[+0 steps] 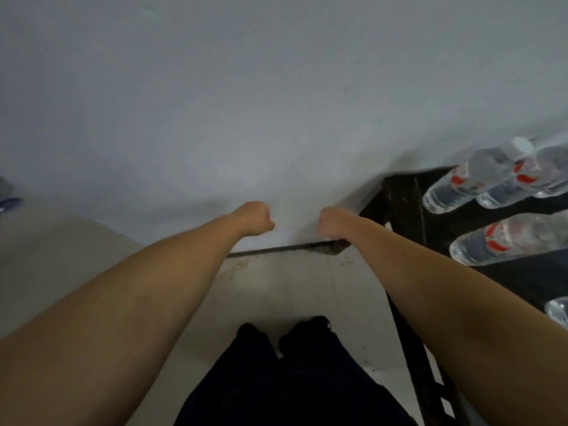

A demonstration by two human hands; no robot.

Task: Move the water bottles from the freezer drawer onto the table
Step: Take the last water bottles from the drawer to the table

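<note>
1. Forearms fill the lower view, reaching down to a broad white appliance front (pixel 246 103), probably the freezer, which I take as the landmark; no drawer is visibly open.
2. Right of that white front stands the dark table (pixel 408 195), with several water bottles (pixel 479 179) already lying on it.
3. Those bottles are clear plastic with red-and-white labels and pale caps, lying on their sides, some touching.
4. Left hand (pixel 253 218) and right hand (pixel 333 224) sit side by side at the white front's lower edge, fingers curled under; I cannot tell whether they grip a handle or lip there.
5. Judged from this, the step is working the drawer front: pull evenly with both hands, straight back, so it does not jam, and keep the feet clear below.
</note>
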